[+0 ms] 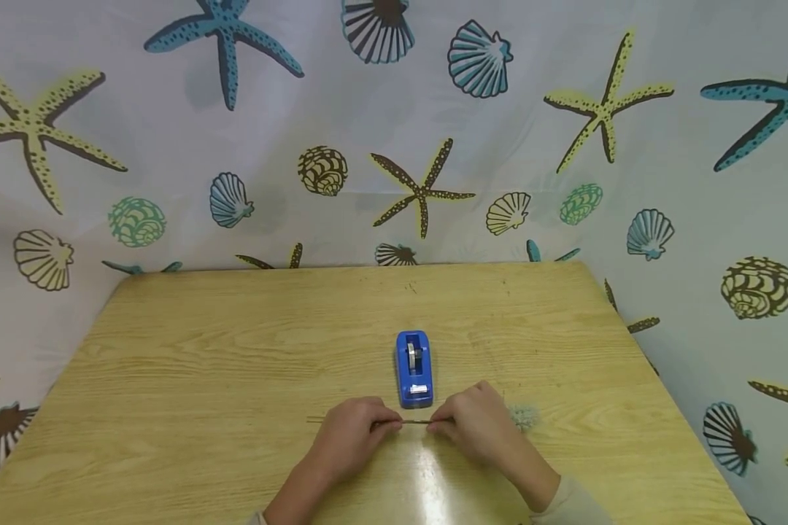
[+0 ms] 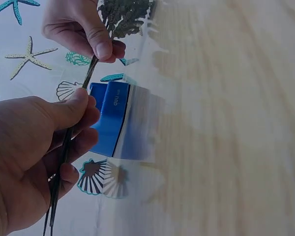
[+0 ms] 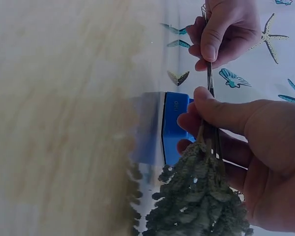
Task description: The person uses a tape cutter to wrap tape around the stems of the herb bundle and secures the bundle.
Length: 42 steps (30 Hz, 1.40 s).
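Head view, lower centre: left hand (image 1: 354,434) and right hand (image 1: 478,423) both pinch thin stems (image 1: 416,421); bushy tuft (image 1: 524,417) right of centre; blue tape dispenser (image 1: 404,386) just above hands

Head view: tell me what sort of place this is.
Probably an indoor craft workspace, though the room itself is hidden. A wood-grain table has a cloth printed with shells and starfish behind it, and a blue tape dispenser sits near the thin stems being held.
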### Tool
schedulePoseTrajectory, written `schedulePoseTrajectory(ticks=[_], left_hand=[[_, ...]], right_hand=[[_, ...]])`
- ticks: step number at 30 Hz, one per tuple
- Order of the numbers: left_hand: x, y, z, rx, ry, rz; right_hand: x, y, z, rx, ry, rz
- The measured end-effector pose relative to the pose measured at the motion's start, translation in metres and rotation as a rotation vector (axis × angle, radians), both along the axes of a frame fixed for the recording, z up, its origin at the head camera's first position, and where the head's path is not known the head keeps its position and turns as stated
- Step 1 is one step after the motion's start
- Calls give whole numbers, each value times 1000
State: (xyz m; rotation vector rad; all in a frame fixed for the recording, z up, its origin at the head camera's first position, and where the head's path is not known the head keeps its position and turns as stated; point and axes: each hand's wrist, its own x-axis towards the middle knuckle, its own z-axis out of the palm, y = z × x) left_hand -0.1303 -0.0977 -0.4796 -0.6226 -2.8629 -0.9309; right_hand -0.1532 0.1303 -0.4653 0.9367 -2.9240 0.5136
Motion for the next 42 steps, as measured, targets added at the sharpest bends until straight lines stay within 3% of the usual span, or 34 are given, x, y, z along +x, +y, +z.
schedulePoseTrajectory(ticks=[6,15,21,25,30,35,42], left_hand=[[0,4,1,58,28,68],[-2,7,2,143,14,130],[-3,7,0,155,-83,101],[-4,10,-1,91,-101,81],[-4,13,-1,41,-117,100],[-4,16,0,60,-127,127],[-7,16,1,118,-106,153]], right_hand=[[-6,2,1,-30,43,64],[-13,7,0,-49,-101,132],[-11,7,1,-7,-42,81],[-8,3,1,53,21,36],[-7,-3,0,94,104,1],[-7,-5,0,51,106,-34],[-12,-3,-3,-77,29,-71]])
